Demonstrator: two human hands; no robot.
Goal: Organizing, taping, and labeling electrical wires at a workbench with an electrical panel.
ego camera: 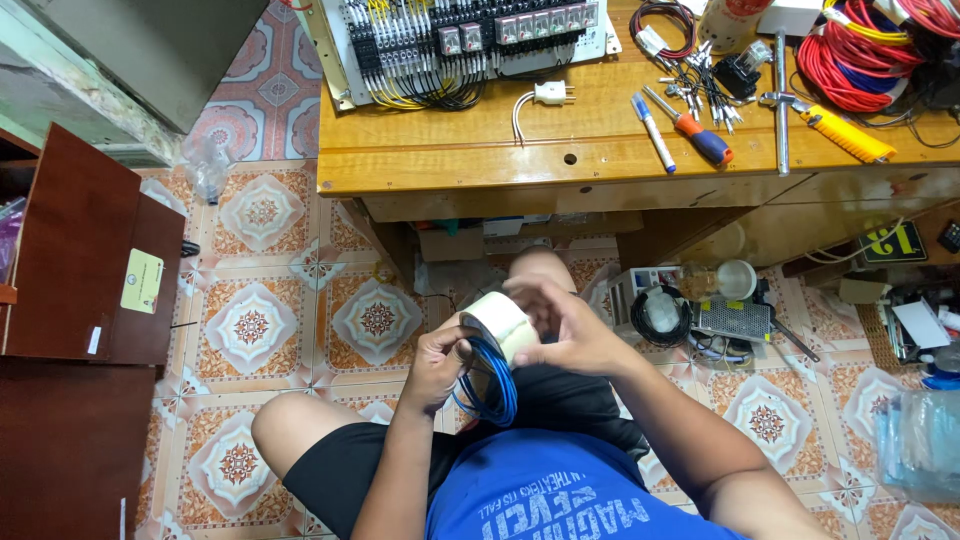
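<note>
While we sit over our lap in the head view, our left hand clamps the blue wire coil; our right hand curls round the tape roll; both look light; the coil floppy, best gripped by its bundle.

Workbench clutter above a tiled floor
A screwdriver, marker and white plug lie on the wooden table.

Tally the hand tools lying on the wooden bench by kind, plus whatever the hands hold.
Screwdriver: 1
Marker pen: 1
Yellow-handled tool: 1
Tape roll, in both hands: 1
Blue wire coil, left hand: 1
Total: 5
</note>
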